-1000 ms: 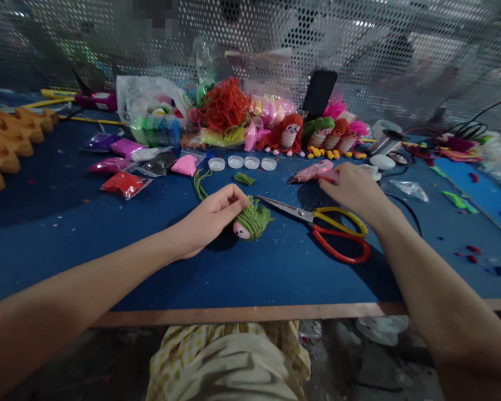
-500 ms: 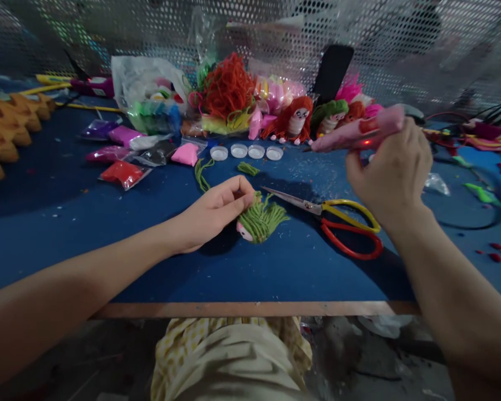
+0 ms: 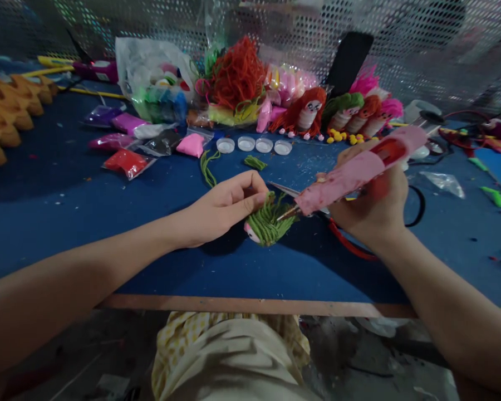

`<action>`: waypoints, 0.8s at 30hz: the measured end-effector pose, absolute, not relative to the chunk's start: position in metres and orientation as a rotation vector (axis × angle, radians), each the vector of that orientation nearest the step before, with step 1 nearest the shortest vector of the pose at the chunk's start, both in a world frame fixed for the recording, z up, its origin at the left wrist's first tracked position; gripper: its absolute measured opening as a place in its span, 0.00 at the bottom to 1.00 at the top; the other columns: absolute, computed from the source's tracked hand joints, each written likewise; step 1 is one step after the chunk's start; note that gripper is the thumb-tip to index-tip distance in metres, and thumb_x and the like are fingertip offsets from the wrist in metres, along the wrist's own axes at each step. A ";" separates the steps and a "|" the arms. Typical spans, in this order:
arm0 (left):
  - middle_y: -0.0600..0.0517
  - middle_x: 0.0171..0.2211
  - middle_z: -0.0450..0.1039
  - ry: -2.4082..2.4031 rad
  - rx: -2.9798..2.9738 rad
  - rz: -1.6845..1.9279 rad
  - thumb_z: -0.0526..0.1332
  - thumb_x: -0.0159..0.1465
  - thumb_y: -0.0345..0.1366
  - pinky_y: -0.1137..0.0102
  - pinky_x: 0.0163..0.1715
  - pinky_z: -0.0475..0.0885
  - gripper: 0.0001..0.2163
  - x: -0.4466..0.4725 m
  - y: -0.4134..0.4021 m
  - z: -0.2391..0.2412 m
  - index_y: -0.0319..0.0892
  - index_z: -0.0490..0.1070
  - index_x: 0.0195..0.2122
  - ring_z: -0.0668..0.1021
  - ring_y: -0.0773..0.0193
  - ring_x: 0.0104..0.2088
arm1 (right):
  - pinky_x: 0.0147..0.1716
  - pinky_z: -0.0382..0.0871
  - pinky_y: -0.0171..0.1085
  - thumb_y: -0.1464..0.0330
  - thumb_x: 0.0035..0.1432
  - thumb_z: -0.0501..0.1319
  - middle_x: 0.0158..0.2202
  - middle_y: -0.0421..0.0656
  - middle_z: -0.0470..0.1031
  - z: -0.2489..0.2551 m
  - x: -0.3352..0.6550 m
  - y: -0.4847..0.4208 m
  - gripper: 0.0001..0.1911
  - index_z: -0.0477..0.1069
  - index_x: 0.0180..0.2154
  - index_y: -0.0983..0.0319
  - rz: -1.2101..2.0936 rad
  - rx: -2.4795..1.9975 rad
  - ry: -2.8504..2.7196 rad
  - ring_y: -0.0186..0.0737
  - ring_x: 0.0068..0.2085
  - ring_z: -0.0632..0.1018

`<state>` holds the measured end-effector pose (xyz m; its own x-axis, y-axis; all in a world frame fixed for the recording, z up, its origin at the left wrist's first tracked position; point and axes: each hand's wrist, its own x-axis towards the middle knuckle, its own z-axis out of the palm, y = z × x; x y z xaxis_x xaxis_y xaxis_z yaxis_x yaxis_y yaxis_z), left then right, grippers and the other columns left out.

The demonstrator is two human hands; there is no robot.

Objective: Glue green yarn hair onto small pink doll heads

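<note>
Left hand [image 3: 223, 209] rests on the blue table [image 3: 67, 211], thumb and fingertips pinched on the green yarn at the top of the small doll head [image 3: 267, 225], which lies on its side near the front edge, pink face toward the person. Right hand [image 3: 371, 209] is wrapped tight around a pink glue gun [image 3: 359, 170], held at a slant, metal nozzle down in the yarn hair, touching or just short of it; contact is hard to judge. Scissors [image 3: 350, 245] lie mostly hidden under the right hand, red handle loop showing. Beyond: 4 white caps [image 3: 254, 145] in a row, loose green yarn strands [image 3: 209, 167], finished yarn dolls [image 3: 304, 117] against the mesh wall, colour packets [image 3: 125, 161] to the left. Risks, as judged: the nozzle sits close to the left fingertips, so a slip or a twitch could burn them; too much glue could mat the strands or run onto the face; the head is pinned only by the pinch and could roll under the nozzle's push.
</note>
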<state>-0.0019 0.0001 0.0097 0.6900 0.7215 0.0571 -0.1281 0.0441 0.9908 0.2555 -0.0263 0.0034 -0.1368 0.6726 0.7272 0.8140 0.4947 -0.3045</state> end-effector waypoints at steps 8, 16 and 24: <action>0.58 0.25 0.61 0.500 1.410 0.676 0.66 0.65 0.52 0.73 0.25 0.61 0.18 -0.001 0.000 0.012 0.43 0.64 0.33 0.63 0.70 0.24 | 0.32 0.72 0.46 0.68 0.51 0.61 0.37 0.45 0.71 0.010 0.253 -0.029 0.15 0.62 0.42 0.56 -0.247 -1.218 -1.922 0.45 0.33 0.74; 0.58 0.25 0.61 0.501 1.436 0.674 0.65 0.64 0.52 0.73 0.25 0.61 0.19 -0.001 -0.001 0.016 0.43 0.64 0.32 0.64 0.70 0.24 | 0.33 0.73 0.48 0.65 0.53 0.60 0.37 0.45 0.70 0.009 0.252 -0.029 0.14 0.60 0.42 0.55 -0.279 -1.268 -1.926 0.46 0.34 0.75; 0.56 0.26 0.65 0.523 1.455 0.636 0.65 0.63 0.54 0.73 0.25 0.63 0.20 -0.001 -0.002 0.018 0.43 0.64 0.32 0.67 0.69 0.25 | 0.34 0.74 0.49 0.67 0.54 0.59 0.38 0.47 0.71 0.010 0.252 -0.032 0.12 0.61 0.41 0.56 -0.336 -1.253 -1.963 0.47 0.34 0.76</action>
